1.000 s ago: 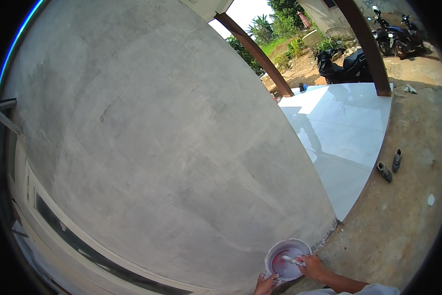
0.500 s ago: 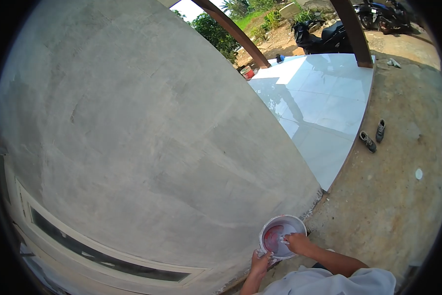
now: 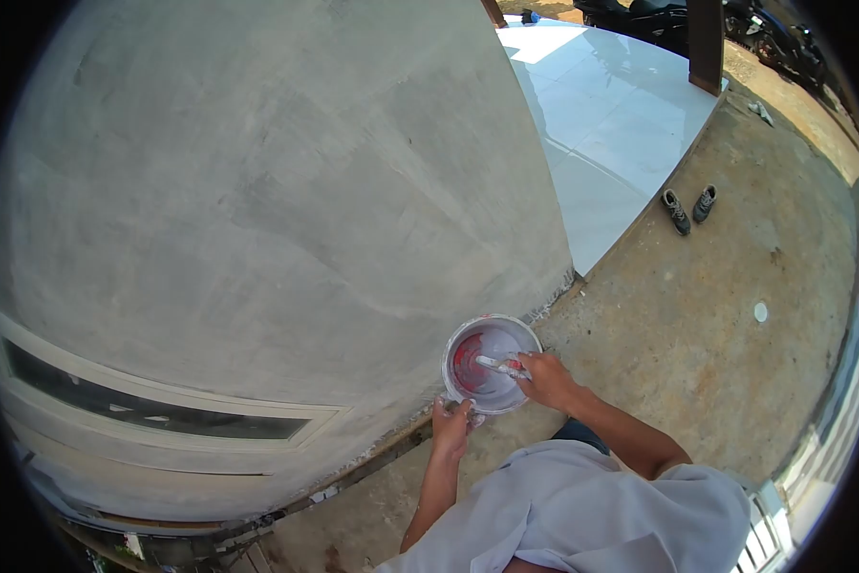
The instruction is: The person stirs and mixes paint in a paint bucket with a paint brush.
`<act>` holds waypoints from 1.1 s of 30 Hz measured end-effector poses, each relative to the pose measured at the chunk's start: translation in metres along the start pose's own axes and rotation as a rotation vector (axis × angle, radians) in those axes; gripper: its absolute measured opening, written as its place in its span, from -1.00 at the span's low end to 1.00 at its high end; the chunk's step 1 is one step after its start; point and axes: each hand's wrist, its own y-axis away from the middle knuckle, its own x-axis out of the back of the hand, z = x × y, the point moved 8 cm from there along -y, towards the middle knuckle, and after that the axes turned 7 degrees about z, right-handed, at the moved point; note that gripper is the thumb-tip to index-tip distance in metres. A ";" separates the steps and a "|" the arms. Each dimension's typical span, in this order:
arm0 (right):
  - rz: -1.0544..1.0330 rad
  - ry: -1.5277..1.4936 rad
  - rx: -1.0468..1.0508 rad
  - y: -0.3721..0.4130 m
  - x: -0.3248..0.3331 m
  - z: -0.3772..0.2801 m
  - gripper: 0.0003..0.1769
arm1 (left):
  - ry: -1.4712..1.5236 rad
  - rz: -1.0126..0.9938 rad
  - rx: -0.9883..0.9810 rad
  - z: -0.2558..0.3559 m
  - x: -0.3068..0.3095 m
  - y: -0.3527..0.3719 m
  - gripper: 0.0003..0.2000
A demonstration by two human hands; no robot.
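Inside the round, white-smeared bucket [image 3: 448, 353], against the foot of the grey plastered wall [image 3: 257, 191], red streaks mark pale, paint-like contents [image 3: 498, 341]. The right hand [image 3: 546, 378] is closed around a slim, white-coated tool [image 3: 494, 364] reaching over them, apparently placed for stirring or dipping. At the bucket's near rim, the left hand [image 3: 453, 420] has its fingers clamped, seemingly steadying it.

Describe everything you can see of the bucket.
The bucket is round, open-topped and pale, its rim smeared whitish. Inside are a whitish coating and a red patch on the left side. The left hand grips its near edge; the right hand holds a pale-smeared tool inside. It sits by the grey wall's foot; its underside is hidden.
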 end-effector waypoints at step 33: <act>-0.798 -0.184 0.522 0.358 -0.399 -0.285 -0.62 | 0.715 0.868 -0.010 -0.319 0.480 0.298 -0.47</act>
